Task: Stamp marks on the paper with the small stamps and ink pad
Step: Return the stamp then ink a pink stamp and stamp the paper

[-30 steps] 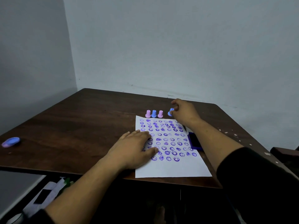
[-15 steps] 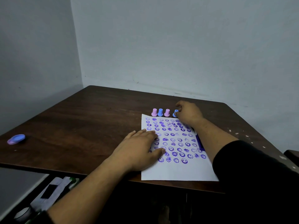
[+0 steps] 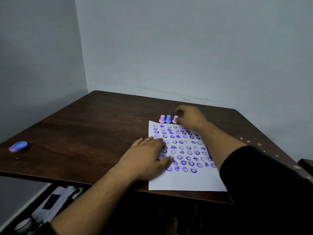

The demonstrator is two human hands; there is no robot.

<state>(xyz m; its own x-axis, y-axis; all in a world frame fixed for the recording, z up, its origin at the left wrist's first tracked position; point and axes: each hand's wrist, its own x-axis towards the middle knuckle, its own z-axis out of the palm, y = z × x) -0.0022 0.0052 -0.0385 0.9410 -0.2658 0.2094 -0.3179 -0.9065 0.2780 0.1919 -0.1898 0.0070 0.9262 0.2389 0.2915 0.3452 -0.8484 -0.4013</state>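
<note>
Left hand [image 3: 145, 160] laid flat, fingers spread, on the left half of the paper [image 3: 186, 180], pinning it to the bench [image 3: 94, 133] near the front edge. Right hand [image 3: 191, 117] curled at the far edge of the sheet, beside the pink stamp [image 3: 175, 119]; whether anything is gripped cannot be told, since the fingertips are hidden.

Stamps are best lifted by the stem, kept upright, inked evenly, then pressed straight down without rocking.

Paper is covered in rows of purple smiley and flower marks; a blank strip is left along its near edge. Blue stamp [image 3: 168, 119] and a second pink stamp [image 3: 162, 119] are lined up alongside. A lilac lid [image 3: 18, 146] is seen near the left edge.
</note>
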